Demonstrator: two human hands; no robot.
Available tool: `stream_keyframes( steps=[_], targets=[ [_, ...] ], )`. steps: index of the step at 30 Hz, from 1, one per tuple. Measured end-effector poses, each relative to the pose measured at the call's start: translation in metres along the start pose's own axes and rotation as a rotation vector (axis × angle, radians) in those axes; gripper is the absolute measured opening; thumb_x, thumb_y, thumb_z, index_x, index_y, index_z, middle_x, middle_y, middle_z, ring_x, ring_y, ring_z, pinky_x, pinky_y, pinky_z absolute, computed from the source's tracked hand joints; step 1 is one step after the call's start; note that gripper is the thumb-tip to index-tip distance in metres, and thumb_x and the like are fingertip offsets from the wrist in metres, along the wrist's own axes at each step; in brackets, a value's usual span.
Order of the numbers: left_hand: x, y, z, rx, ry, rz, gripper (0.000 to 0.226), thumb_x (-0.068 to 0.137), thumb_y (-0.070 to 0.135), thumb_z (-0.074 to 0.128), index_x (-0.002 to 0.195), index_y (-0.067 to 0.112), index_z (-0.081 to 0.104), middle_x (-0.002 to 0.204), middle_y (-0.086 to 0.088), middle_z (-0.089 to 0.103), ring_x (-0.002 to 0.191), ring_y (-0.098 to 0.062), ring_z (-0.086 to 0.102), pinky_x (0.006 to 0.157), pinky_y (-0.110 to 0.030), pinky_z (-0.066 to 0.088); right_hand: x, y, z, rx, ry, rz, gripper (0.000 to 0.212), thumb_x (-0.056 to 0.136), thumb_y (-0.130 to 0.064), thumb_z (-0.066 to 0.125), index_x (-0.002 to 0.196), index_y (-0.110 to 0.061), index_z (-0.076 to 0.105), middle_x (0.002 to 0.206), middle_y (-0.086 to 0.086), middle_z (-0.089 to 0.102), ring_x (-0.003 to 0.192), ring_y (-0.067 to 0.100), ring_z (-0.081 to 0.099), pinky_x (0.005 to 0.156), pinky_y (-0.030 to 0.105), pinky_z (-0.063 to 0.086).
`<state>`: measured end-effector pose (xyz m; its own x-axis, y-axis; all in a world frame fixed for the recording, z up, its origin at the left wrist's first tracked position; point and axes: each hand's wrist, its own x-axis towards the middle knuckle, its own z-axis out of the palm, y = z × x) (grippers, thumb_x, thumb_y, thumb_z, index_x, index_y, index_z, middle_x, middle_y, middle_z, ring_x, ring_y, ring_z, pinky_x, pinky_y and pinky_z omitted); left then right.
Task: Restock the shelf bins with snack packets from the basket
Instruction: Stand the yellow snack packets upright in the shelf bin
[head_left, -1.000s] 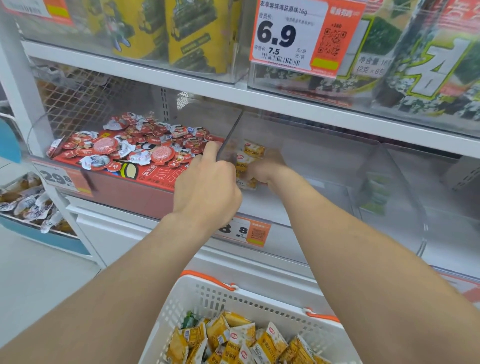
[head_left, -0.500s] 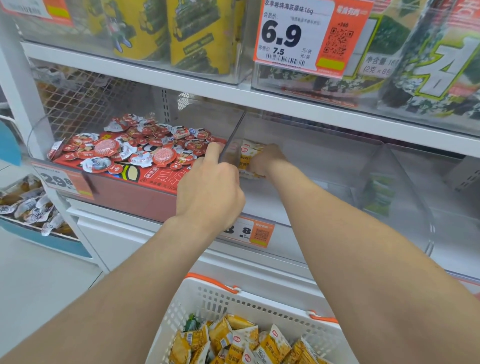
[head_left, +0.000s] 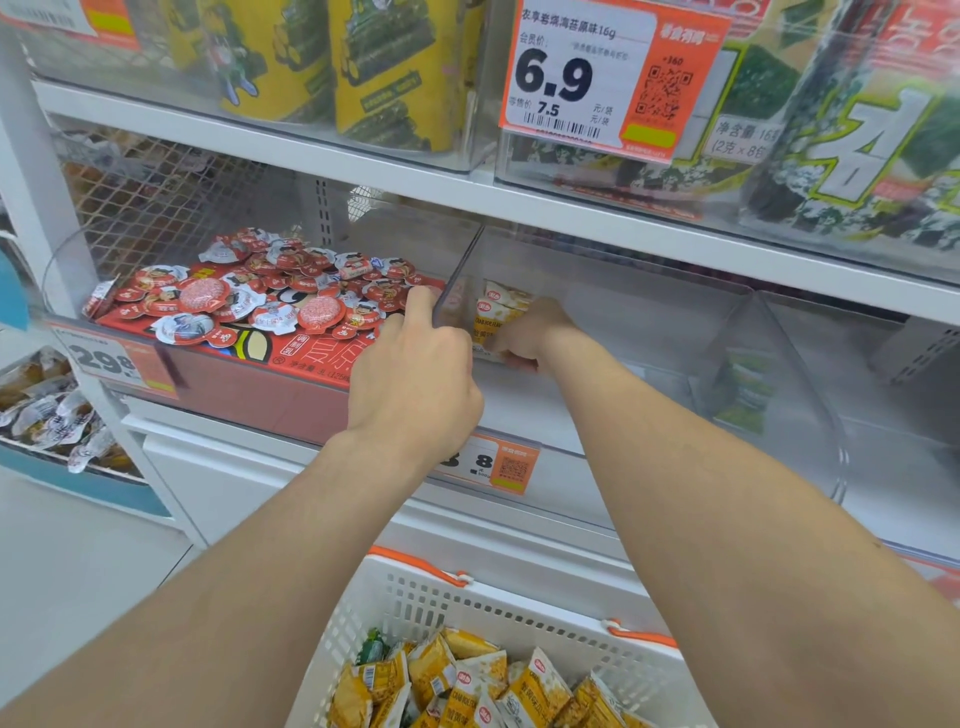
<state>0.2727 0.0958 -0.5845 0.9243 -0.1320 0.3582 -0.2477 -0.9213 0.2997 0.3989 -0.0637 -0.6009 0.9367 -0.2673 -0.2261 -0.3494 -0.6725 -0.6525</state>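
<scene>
My right hand (head_left: 530, 332) reaches into the clear middle shelf bin (head_left: 613, 312) and grips a small stack of yellow snack packets (head_left: 498, 309) against the bin's left wall. My left hand (head_left: 415, 374) grips the top edge of the clear divider (head_left: 457, 275) between this bin and the red one. Below my arms, the white basket (head_left: 415, 603) with orange handle clips holds several more yellow packets (head_left: 483, 686).
The left bin holds a red box heaped with round red-and-white snack cups (head_left: 270, 296). A green packet (head_left: 743, 389) lies in the bin on the right. Price tags (head_left: 488, 465) hang on the shelf front. Seaweed packs (head_left: 384, 67) fill the shelf above.
My right hand has pushed the yellow packets a little deeper and to the left in the bin. The left hand stays on the divider. The view has shifted slightly.
</scene>
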Motion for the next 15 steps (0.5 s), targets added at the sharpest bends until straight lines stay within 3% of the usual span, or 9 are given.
stream_keyframes(
  steps=[6, 9, 11, 13, 15],
  targets=[
    [-0.003, 0.007, -0.002, -0.001, -0.019, -0.012, 0.013, 0.093, 0.021, 0.056, 0.096, 0.015, 0.067, 0.130, -0.011, 0.038, 0.104, -0.035, 0.050, 0.068, -0.041, 0.044, -0.011, 0.005, -0.009, -0.052, 0.020, 0.033, 0.031, 0.086, -0.017, 0.078, 0.111, -0.006, 0.064, 0.094, 0.009, 0.071, 0.083, 0.022, 0.074, 0.080, 0.037, 0.065],
    [-0.007, 0.008, -0.008, 0.011, 0.000, -0.005, 0.017, 0.090, 0.023, 0.059, 0.102, 0.013, 0.067, 0.137, -0.014, 0.038, 0.114, -0.038, 0.046, 0.088, -0.048, 0.047, -0.031, 0.007, -0.019, -0.192, 0.034, 0.000, 0.021, 0.092, -0.021, 0.067, 0.106, -0.009, 0.060, 0.090, 0.007, 0.062, 0.081, 0.021, 0.066, 0.060, 0.030, 0.055],
    [-0.009, 0.012, -0.016, 0.041, 0.109, 0.057, 0.015, 0.085, 0.023, 0.062, 0.095, 0.013, 0.068, 0.128, -0.012, 0.045, 0.111, -0.038, 0.046, 0.093, -0.048, 0.044, -0.046, 0.012, -0.027, -0.271, 0.116, -0.171, 0.014, 0.089, -0.020, 0.062, 0.098, -0.010, 0.066, 0.093, 0.007, 0.068, 0.079, 0.021, 0.064, 0.055, 0.023, 0.043],
    [-0.013, 0.021, -0.030, 0.044, 0.236, 0.155, 0.011, 0.081, 0.024, 0.063, 0.086, 0.015, 0.068, 0.110, -0.008, 0.051, 0.103, -0.035, 0.048, 0.087, -0.049, 0.045, -0.074, 0.023, -0.037, -0.203, 0.207, -0.419, 0.021, 0.089, -0.015, 0.057, 0.099, -0.014, 0.076, 0.097, 0.002, 0.074, 0.089, 0.020, 0.068, 0.068, 0.021, 0.048],
    [-0.022, 0.033, -0.045, -0.027, 0.252, 0.200, 0.007, 0.081, 0.026, 0.062, 0.085, 0.022, 0.066, 0.096, -0.002, 0.058, 0.096, -0.033, 0.055, 0.080, -0.048, 0.050, -0.112, 0.035, -0.049, -0.044, 0.271, -0.620, 0.027, 0.090, -0.014, 0.056, 0.098, -0.022, 0.079, 0.091, -0.011, 0.076, 0.084, 0.006, 0.068, 0.078, 0.017, 0.049]
  ],
)
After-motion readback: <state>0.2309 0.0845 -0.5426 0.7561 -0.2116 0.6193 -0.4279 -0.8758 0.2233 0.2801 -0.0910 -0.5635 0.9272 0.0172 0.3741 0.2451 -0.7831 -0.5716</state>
